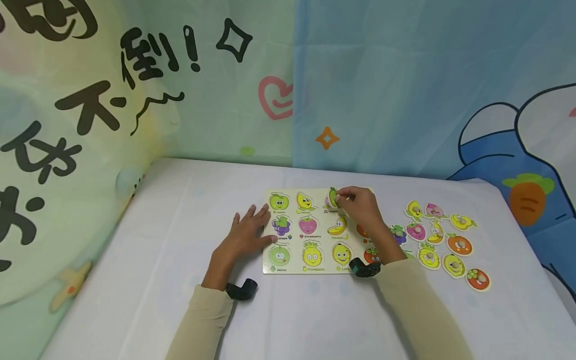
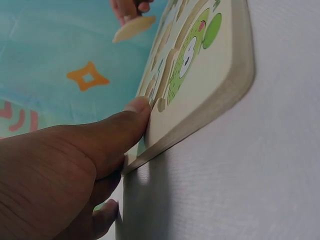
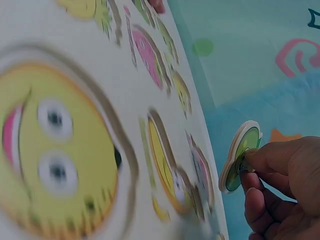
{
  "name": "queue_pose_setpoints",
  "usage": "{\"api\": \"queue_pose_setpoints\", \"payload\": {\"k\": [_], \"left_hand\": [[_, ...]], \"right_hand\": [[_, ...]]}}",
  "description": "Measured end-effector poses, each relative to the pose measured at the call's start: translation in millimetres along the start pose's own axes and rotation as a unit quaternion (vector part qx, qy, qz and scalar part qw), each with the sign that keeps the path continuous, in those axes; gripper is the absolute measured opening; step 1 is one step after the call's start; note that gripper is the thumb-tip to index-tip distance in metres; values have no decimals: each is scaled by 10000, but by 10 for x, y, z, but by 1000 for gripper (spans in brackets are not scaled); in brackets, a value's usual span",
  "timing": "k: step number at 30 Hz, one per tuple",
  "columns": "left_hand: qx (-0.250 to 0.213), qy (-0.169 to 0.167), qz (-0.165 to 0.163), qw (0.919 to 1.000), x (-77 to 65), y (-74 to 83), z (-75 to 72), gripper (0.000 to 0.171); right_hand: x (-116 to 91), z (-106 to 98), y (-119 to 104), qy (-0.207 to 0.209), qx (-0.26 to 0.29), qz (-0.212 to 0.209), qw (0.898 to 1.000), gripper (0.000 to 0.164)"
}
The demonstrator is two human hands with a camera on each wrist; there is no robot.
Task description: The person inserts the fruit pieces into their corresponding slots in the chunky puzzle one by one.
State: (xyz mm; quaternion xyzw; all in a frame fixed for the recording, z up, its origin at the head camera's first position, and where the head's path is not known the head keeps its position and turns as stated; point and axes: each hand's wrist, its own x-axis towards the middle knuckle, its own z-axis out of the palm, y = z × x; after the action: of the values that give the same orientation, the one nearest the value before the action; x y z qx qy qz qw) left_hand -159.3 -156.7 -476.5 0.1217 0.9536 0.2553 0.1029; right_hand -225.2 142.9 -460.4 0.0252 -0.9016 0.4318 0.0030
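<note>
A wooden fruit puzzle board (image 1: 292, 270) lies flat on the white table, with fruit pictures in shallow cutouts. My right hand (image 1: 362, 205) pinches a green fruit puzzle piece (image 3: 242, 157) by its small knob. In the head view the piece overlaps the board's back row; in the right wrist view it is tilted, held off the board face. My left hand (image 1: 245, 234) rests at the board's left edge, fingers spread. Its thumb (image 2: 131, 117) lies against the board's edge beside the melon picture (image 2: 190, 57).
To the right of the board several loose fruit pieces with knobs lie on the table, among them an orange piece (image 1: 460, 245), a tomato piece (image 1: 478, 279) and a grape piece (image 1: 398, 234). A printed cloth backdrop (image 1: 382, 100) stands behind the table (image 1: 189, 200).
</note>
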Motion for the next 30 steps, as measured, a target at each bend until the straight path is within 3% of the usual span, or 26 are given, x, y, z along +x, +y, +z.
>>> {"api": "queue_pose_setpoints", "payload": {"k": [12, 18, 30], "left_hand": [[32, -38, -80, 10000, -5, -34, -38, 75], [30, -46, -75, 10000, 5, -46, -18, 75], [98, -102, 13, 9999, 41, -65, 21, 75]], "right_hand": [[148, 476, -304, -213, 930, 253, 9951, 26], [192, 694, -475, -419, 953, 178, 9944, 21], [221, 998, -598, -698, 433, -73, 9966, 17]]}}
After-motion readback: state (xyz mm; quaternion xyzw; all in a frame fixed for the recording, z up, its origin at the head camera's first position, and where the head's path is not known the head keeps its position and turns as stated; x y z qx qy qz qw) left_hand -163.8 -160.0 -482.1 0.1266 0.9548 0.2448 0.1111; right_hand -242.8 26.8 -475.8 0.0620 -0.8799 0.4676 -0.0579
